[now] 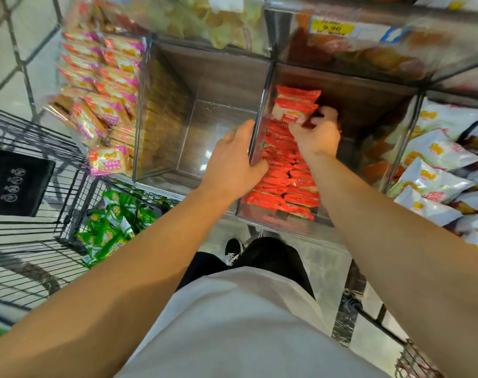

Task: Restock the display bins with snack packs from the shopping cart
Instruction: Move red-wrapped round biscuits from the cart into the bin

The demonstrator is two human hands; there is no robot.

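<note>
The right hand (318, 135) is positioned inside the clear bin (276, 223) that contains the red snack packs (284, 184). Its fingers are curled around one red pack (293, 114), which is held upright at the far end of the row. The left hand (233, 162) is laid over the clear wall (259, 118) on the left side of this bin, with the thumb hooked over the edge toward the red packs and the other fingers extended and loosely spread on the outer side; nothing is held in it.

The red packs are stacked in close rows along the left portion of the bin, from the near edge to the held pack. The right portion of the bin floor is seen bare and dark.

Directly left of this bin an empty clear bin (205, 137) is located. Further left of it, pink-and-orange packs (101, 105) are piled. To the right of the red-pack bin, white bags (439, 170) are heaped. Above the red-pack bin, a yellow price tag (332, 27) is fixed to the upper shelf.

The black wire shopping cart (27, 241) is located below and left of the red-pack bin, and green snack packs (112, 227) are lying in it.
</note>
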